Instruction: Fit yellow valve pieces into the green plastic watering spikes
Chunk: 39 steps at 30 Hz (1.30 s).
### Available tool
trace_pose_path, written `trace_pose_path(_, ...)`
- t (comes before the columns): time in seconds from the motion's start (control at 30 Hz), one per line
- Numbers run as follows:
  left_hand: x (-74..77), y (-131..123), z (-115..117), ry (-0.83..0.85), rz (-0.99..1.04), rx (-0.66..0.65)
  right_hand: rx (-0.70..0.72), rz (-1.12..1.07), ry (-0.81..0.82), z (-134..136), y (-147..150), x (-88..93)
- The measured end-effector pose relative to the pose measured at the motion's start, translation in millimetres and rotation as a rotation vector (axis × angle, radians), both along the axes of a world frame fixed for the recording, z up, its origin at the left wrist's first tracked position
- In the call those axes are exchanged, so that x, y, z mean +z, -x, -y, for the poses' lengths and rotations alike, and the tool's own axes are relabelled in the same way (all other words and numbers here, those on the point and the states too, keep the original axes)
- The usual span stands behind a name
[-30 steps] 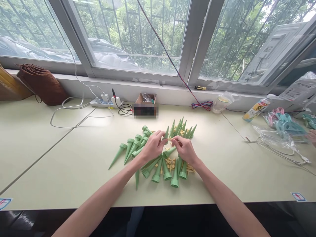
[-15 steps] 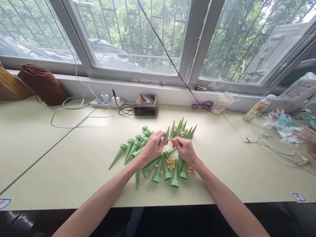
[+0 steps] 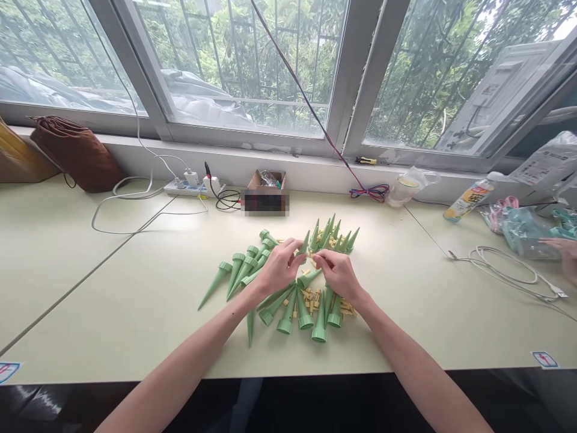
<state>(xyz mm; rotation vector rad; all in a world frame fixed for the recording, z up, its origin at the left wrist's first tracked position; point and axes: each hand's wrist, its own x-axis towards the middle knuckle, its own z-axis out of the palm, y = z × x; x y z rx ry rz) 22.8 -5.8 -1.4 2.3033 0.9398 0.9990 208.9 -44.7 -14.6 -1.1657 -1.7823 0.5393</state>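
My left hand [image 3: 283, 263] is closed around a green plastic spike [image 3: 305, 242], whose tip points up. Close beside it, my right hand [image 3: 336, 270] pinches a small yellow plastic piece [image 3: 311, 257] against the spike's lower part; the fingers partly cover where the two meet. Several green spikes with ribbed caps [image 3: 247, 270] lie to the left of my hands. More spikes [image 3: 319, 328] lie in front with their wide ends toward me, among loose yellow pieces [image 3: 311, 297]. Behind my hands, a group of green spikes [image 3: 333, 231] stands tips up with yellow pieces around them.
At the back are a power strip [image 3: 184, 189], a small cardboard box [image 3: 259, 179], a cable bundle [image 3: 369, 192] and a plastic cup [image 3: 403, 189]. On the right lie a bottle [image 3: 473, 197], a white cable [image 3: 509, 273] and plastic bags [image 3: 523, 231], with another person's hand [image 3: 565, 249].
My hands stay almost in the same place, still holding the spike and the yellow piece. At the right, the other person's hand has shifted and the plastic bag there has changed shape.
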Motion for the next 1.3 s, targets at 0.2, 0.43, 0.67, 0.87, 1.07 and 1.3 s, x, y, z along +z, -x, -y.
trace_pose_path(0.2, 1.9, -0.6, 0.0, 0.017, 0.019, 0.01, -0.018, -0.039, 0.022, 1.5, 1.7, 2.2)
trace_pose_path(0.43, 7.6, 1.2, 1.4, 0.101, 0.051, -0.02, -0.019, -0.042, 0.005, 0.0, 0.7, -1.9)
trace_pose_path(0.67, 15.3, 3.5, 3.1, 0.225, 0.081, -0.064, 0.024, -0.005, -0.033, -1.2, -0.2, -1.0)
trace_pose_path(0.87, 19.8, 6.5, 2.4, 0.261, 0.084, -0.111, 0.035, 0.072, -0.069, -1.9, -0.4, -4.0)
trace_pose_path(1.07, 20.5, 6.8, 1.3, 0.328, 0.119, -0.146, 0.036, 0.012, 0.0, 0.3, 2.1, -0.4)
trace_pose_path(1.3, 16.4, 6.6, -0.2, 0.382, 0.158, -0.145, 0.051, -0.059, 0.036, 1.9, 2.7, 0.7)
